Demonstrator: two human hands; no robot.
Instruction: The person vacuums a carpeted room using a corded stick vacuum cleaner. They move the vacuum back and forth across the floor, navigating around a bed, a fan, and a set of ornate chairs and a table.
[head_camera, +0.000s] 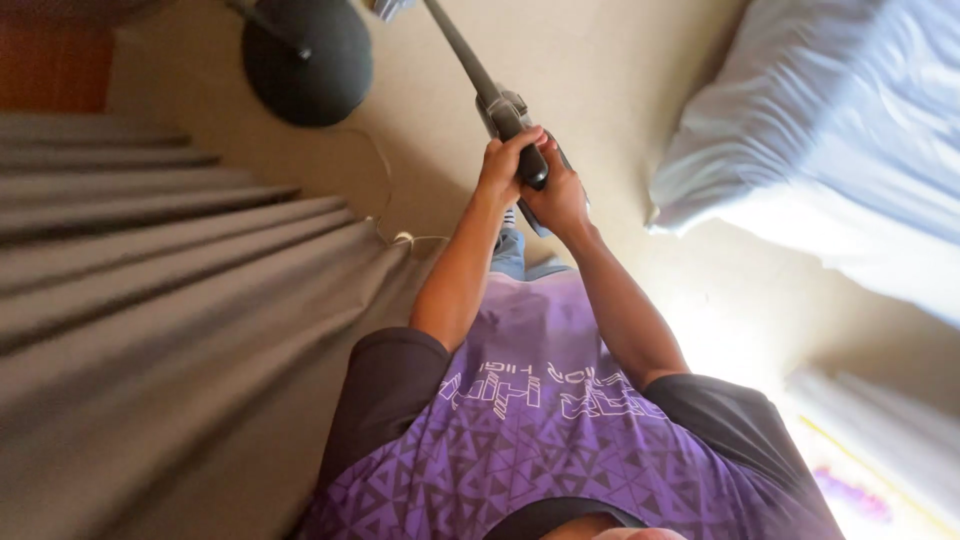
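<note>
Both hands grip the dark vacuum handle (525, 150) out in front of me: left hand (503, 165) and right hand (558, 195) have fingers wrapped tight around it. Its grey tube (458, 50) slants over the beige floor (600, 60), between grey curtain (150, 300) and white bed (830, 130).

Grey pleated curtain (150, 280) at one side, white bed (830, 130) opposite, round dark lamp base (308, 62) on beige floor (600, 60).
</note>
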